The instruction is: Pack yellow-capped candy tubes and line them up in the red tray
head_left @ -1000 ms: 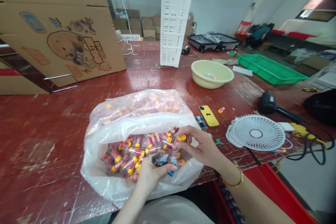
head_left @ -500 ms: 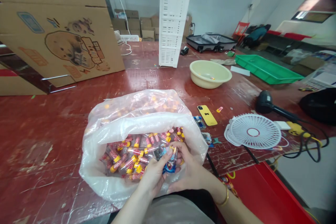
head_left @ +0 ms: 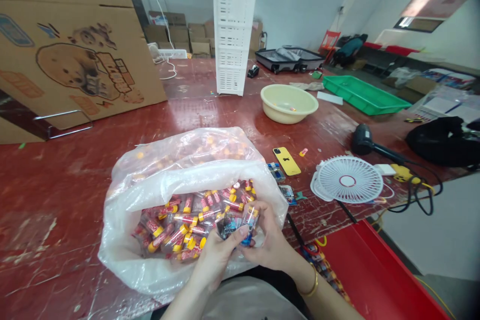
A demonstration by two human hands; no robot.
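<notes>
Both my hands are over the mouth of a white plastic bag (head_left: 180,177) packed with small clear tubes (head_left: 193,220) that have yellow caps and red-pink printing. My left hand (head_left: 215,252) pinches a blue and dark printed packet (head_left: 229,226) between thumb and fingers. Against the packet, the fingers of my right hand (head_left: 273,242) are closed on a clear tube (head_left: 250,216). The lower end of that tube is partly hidden by my left thumb.
A yellow phone (head_left: 288,161), a white fan (head_left: 347,180) and a hair dryer (head_left: 369,142) lie to the right. Farther back stand a cream basin (head_left: 288,110), a green tray (head_left: 365,95) and a white rack (head_left: 232,35). A large cardboard box (head_left: 82,60) occupies the left.
The scene has shifted left as the head turned slightly right. My hands have adjusted: more of the packet shows beside the tube, and the tube tilts a little to the right.
</notes>
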